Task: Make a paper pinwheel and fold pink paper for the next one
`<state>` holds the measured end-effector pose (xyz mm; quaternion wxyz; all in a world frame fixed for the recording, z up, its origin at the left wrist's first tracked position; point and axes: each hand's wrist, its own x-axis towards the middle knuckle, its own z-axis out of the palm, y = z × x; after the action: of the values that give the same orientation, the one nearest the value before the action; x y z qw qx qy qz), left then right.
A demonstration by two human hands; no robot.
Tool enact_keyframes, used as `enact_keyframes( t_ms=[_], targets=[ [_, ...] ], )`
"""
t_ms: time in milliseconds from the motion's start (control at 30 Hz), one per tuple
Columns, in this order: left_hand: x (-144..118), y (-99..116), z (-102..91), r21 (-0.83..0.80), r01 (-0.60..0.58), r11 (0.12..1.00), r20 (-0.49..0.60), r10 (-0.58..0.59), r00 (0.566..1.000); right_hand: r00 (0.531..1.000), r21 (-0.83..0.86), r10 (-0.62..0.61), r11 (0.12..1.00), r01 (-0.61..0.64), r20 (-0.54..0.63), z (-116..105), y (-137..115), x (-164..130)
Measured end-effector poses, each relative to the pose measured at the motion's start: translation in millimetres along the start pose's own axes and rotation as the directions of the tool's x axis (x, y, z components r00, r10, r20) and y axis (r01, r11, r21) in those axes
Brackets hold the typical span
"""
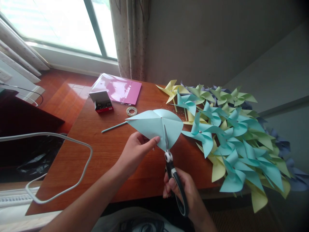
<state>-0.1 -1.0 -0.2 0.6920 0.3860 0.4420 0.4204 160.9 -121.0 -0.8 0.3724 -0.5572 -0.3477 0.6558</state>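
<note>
On the reddish wooden table (101, 154) by the window, paper pinwheels (231, 141) crowd your right side, while bare wood lies open to your left, up to the near edge. Your left hand (135, 151) pinches the pale blue paper sheet (154, 127), held above the table's middle. Your right hand (181, 190) grips the scissors (172, 167), blades cutting into its creased lower corner.

Home room, curtain (130, 35), window (60, 24), wooden table (96, 151)

The scissors' (174, 174) handle loops were buried in the right hand (183, 190); the small box's (101, 101) contents were too tiny to identify.
</note>
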Motion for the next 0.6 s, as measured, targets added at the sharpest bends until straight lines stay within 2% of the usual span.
enact_keyframes(
  t_ms=[600],
  targets=[
    [-0.7,3.1,1.4,0.052,0.022,0.998,0.037,-0.024,0.999,1.0,0.032,-0.005,0.999,0.005,0.01,-0.9,-0.6,1.3]
  ],
)
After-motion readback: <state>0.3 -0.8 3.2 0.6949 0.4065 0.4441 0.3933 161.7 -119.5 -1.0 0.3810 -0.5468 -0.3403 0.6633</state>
